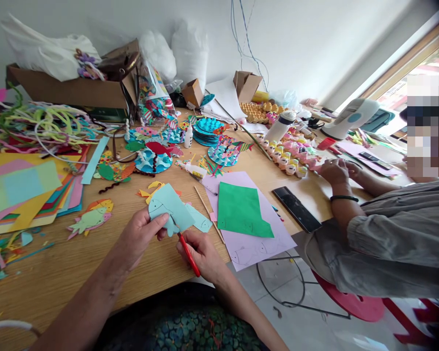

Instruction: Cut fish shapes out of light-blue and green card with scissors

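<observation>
My left hand (144, 233) pinches a piece of light blue paper (179, 207), thumb on top. A fish outline is drawn on it, and its lower left edge is cut to a curved shape. My right hand (203, 251) grips red-handled scissors (189, 254), whose blades meet the paper's lower edge. How far the blades are apart is too small to tell. Behind the sheet lies another light blue paper piece (201, 220). To the right, green paper (239, 209) with drawn fish rests on a lilac sheet (241, 261), beside a thin wooden stick (208, 212).
Cut paper fish (91, 217) and stacked coloured paper (32, 185) lie at left, with paper scraps (0, 258) nearer me. Glue bottles (195, 170) and decorated blue discs (151, 161) stand further back. A black phone (296, 208) lies at right, near a co-worker's hands (336, 173).
</observation>
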